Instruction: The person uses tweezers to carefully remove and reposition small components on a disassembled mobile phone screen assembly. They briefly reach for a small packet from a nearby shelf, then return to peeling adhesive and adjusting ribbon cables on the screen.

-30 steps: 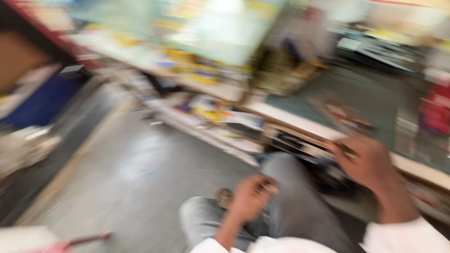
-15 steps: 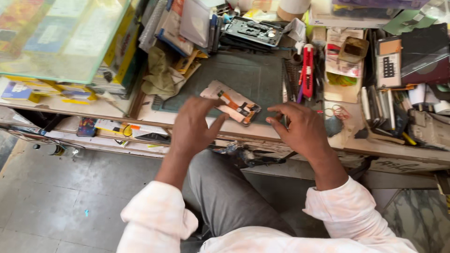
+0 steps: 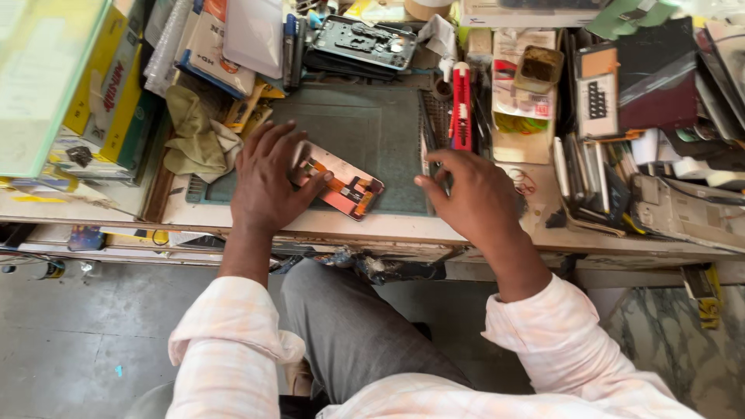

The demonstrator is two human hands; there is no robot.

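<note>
Both hands rest on a cluttered repair bench [image 3: 497, 233] seen from above. The left hand [image 3: 268, 182] lies flat with fingers spread, pressing on one end of an opened phone panel [image 3: 347, 186], its orange and copper innards facing up; nothing is gripped. The right hand [image 3: 469, 198] is loosely curled beside the panel, apart from it, its fingertips at a pair of thin metal tweezers [image 3: 426, 143] on the right edge of the mat; whether they pinch the tool cannot be told. The phone panel lies tilted on the front part of a dark green work mat [image 3: 365, 128], close to the bench's front edge and between the two hands.

Just right of the mat lies a red utility knife [image 3: 461, 109], pointing toward the back of the bench. A crumpled olive cloth [image 3: 194, 136] sits at the mat's left edge. A dark phone frame [image 3: 361, 43] lies at the back, above the mat. Flat packets and tools crowd the bench's right side. Pale checked sleeves and grey trousers fill the foreground.
</note>
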